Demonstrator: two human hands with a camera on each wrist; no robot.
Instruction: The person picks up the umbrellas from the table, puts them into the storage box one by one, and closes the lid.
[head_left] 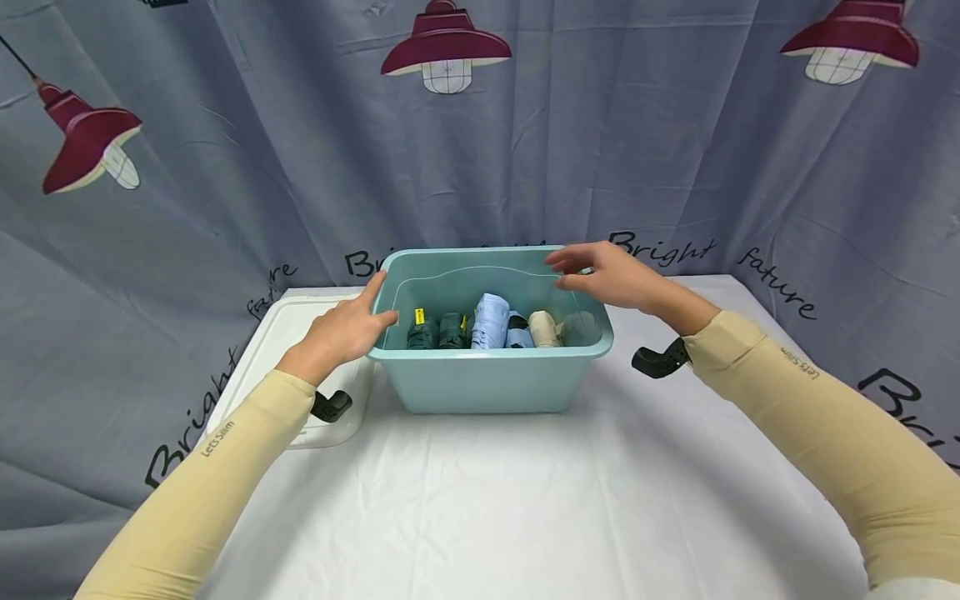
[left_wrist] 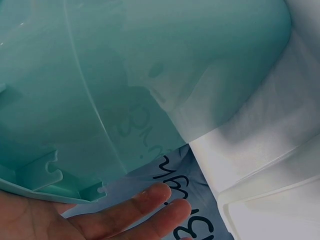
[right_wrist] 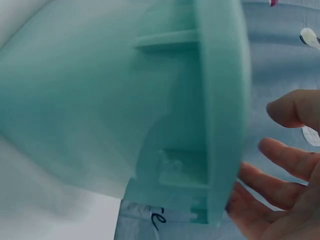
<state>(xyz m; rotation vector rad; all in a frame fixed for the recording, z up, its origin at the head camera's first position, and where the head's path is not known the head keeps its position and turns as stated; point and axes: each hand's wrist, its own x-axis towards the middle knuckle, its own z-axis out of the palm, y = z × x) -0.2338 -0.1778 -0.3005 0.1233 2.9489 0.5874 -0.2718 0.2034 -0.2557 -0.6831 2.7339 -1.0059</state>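
A light teal plastic bin (head_left: 487,382) stands on the table. Inside lie dark green bundles (head_left: 422,332), one with a yellow tag, a light blue rolled bundle (head_left: 491,321), another blue one with a dark patch (head_left: 518,331), and a cream one (head_left: 543,329). My left hand (head_left: 343,335) is at the bin's left rim, thumb over the inside; its fingers stretch out past the rim in the left wrist view. Above the right back corner hovers my right hand (head_left: 611,273), fingers loosely bent and holding nothing. In the right wrist view its fingertips (right_wrist: 272,150) are beside the rim.
A white lid (head_left: 258,367) lies on the table left of the bin, partly behind my left forearm. White cloth (head_left: 487,508) covers the table. A grey-blue curtain (head_left: 300,167) printed with lamps and lettering hangs behind and at both sides.
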